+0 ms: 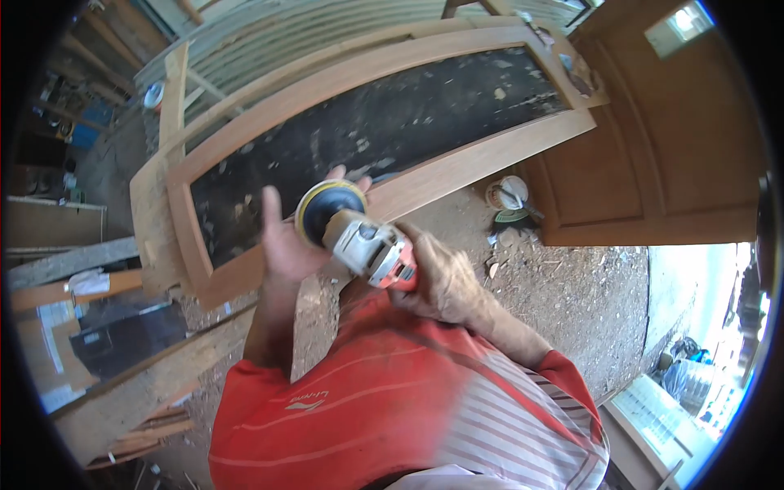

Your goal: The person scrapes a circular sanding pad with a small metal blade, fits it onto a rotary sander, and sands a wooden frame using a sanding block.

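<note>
My right hand (pixel 441 278) is wrapped round the red and grey body of an angle grinder (pixel 371 251), holding it in front of my chest. Its round backing pad (pixel 333 208), dark with a yellow rim, is tilted up and to the left. My left hand (pixel 290 249) is open at the pad's far side, thumb spread and fingertips showing past the rim. Whether the palm touches the pad is hidden. Just beyond both hands lies a wooden frame (pixel 482 157) with a dark, stained surface (pixel 392 114) inside it.
A brown panelled door (pixel 653 163) stands at the right. A round pot (pixel 506 193) with a brush-like tool across it sits on the littered dirt floor (pixel 539 294). Boards (pixel 155 384) and scraps lie at the left. A pale crate-like object (pixel 653 420) is lower right.
</note>
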`<state>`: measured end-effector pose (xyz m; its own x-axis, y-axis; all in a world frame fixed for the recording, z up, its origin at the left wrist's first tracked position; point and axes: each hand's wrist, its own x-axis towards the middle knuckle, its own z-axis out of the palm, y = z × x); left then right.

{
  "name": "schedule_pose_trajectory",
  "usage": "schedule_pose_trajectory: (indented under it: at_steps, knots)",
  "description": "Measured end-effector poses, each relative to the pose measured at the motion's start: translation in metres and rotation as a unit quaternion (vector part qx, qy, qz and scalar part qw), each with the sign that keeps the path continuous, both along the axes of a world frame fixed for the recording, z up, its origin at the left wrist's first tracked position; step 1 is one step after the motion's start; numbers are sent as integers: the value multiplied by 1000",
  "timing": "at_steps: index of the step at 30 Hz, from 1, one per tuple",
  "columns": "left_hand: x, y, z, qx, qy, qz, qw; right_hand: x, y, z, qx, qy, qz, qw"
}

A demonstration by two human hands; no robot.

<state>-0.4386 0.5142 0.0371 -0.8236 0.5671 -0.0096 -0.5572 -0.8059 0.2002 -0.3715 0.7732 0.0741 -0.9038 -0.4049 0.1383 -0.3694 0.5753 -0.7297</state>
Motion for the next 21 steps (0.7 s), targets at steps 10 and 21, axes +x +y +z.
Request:
schedule_pose_trajectory:
  at_steps: [10,21]
  knots:
    - [-31,27,29,-138,106,71,982,-11,-3,-6,-45,-170,-5,984]
    - [-34,-12,42,-169,57,181,967,-22,-15,14,-178,-37,-34,983]
